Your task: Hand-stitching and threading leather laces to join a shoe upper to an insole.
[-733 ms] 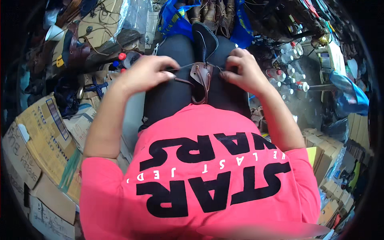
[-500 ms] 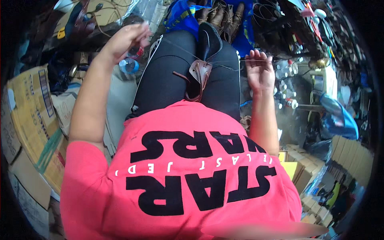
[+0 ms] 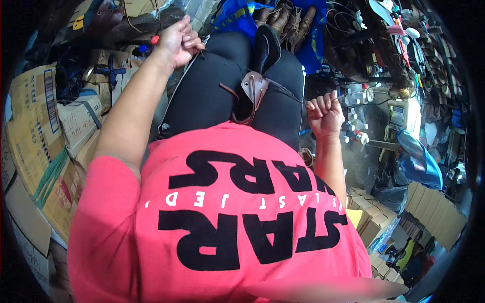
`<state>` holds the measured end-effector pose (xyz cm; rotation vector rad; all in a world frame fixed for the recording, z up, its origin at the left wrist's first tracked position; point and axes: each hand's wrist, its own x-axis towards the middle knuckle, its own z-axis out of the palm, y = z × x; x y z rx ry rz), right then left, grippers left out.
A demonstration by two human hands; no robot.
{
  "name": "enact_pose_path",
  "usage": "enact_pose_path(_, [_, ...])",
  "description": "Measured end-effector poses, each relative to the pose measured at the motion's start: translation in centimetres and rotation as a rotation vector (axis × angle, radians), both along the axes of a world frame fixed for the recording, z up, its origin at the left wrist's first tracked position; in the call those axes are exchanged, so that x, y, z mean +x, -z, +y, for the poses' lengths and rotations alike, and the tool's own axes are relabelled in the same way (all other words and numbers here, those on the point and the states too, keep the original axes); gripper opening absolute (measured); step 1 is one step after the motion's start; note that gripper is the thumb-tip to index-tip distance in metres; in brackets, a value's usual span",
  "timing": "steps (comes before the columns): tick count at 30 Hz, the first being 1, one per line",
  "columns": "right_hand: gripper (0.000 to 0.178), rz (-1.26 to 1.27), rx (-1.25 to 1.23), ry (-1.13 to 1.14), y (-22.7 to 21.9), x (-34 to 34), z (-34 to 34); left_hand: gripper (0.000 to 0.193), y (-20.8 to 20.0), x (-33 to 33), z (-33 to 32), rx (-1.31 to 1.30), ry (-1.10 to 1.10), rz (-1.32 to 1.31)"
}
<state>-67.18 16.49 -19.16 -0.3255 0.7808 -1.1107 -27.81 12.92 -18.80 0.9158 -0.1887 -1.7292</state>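
Note:
Between my thighs sits a brown leather shoe [image 3: 254, 86], with laces and a dark sole [image 3: 266, 48] turned up at its far end. Dark thread [image 3: 285, 90] runs out from the shoe toward both sides. My left hand [image 3: 181, 43], raised beyond my left knee, has its fingers curled around one end. Beside my right thigh, my right hand [image 3: 326, 115] is closed in a fist on the other end. A loose brown leather lace [image 3: 229, 91] sticks out at the shoe's left. Neither hand touches the shoe itself.
A blue bag [image 3: 232, 22] with several brown shoes [image 3: 303, 25] lies beyond my knees. Several small bottles [image 3: 358, 118] stand at my right, near a blue plastic bag [image 3: 422, 161]. Cardboard boxes [image 3: 35, 121] crowd the left side, and stacked cardboard [image 3: 437, 207] lies at the right.
Both hands have closed from loose, open fingers into fists. The left hand has shifted slightly; the right has come down nearer me. The shoe stays between my thighs.

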Motion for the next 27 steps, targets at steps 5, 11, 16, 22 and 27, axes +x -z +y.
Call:
enact_pose_path(5, [0.037,0.781,0.096,-0.32,2.2,-7.3,1.6,0.043,0.4,6.4,1.8,-0.052,0.275,-0.907])
enact_pose_path(11, [0.057,1.395,-0.537,-0.318,-3.5,-2.9,-1.4,0.046,-4.8,-3.0,6.6,-0.857,0.078,-1.887])
enact_pose_path(16, [0.059,1.658,-1.12,-0.639,-8.0,8.5,-5.0,0.082,-7.1,-11.9,7.9,-0.795,0.776,-1.908])
enact_pose_path(22, [0.055,1.607,-0.624,-0.658,-4.9,7.1,-6.4,0.058,-4.4,-12.2,7.4,-0.83,0.808,-1.785])
enact_pose_path(27, [0.03,1.233,-0.519,-0.797,-5.2,5.9,-4.2,0.058,-2.7,-10.9,8.1,-1.078,0.676,-1.429])
